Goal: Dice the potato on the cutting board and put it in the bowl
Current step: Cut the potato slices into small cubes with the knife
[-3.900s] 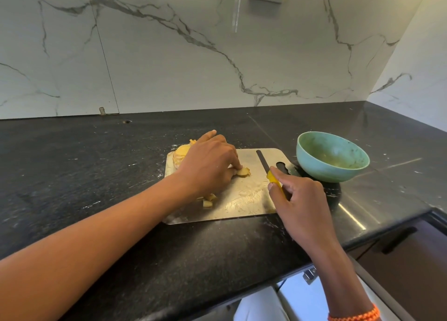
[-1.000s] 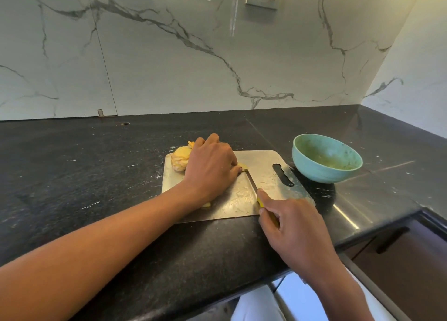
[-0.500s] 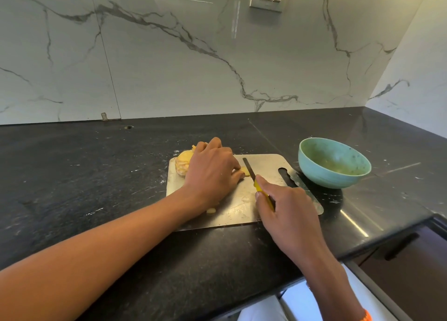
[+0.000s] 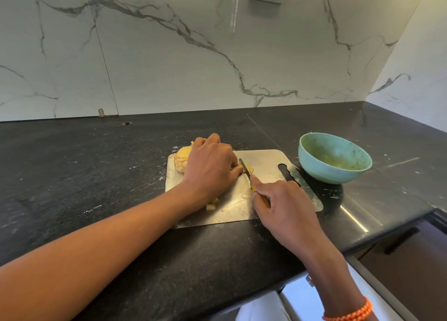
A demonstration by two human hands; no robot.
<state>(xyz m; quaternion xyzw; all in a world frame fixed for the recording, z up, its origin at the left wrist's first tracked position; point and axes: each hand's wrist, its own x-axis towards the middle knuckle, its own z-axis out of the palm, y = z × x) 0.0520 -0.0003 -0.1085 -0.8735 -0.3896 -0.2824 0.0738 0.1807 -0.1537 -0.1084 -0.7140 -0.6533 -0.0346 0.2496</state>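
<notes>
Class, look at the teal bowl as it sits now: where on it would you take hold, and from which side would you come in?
Probably the rim of the bowl, pinched from above on its near right side. It stands upright with its mouth open, so the thin lip is exposed all round, while the curved wall below would likely slip. The cutting board and the right hand holding the knife crowd its left.

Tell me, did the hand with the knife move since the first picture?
Yes. The right hand with the yellow-handled knife has slid left along the metal cutting board, away from its handle slot and the teal bowl, towards the left hand.
</notes>
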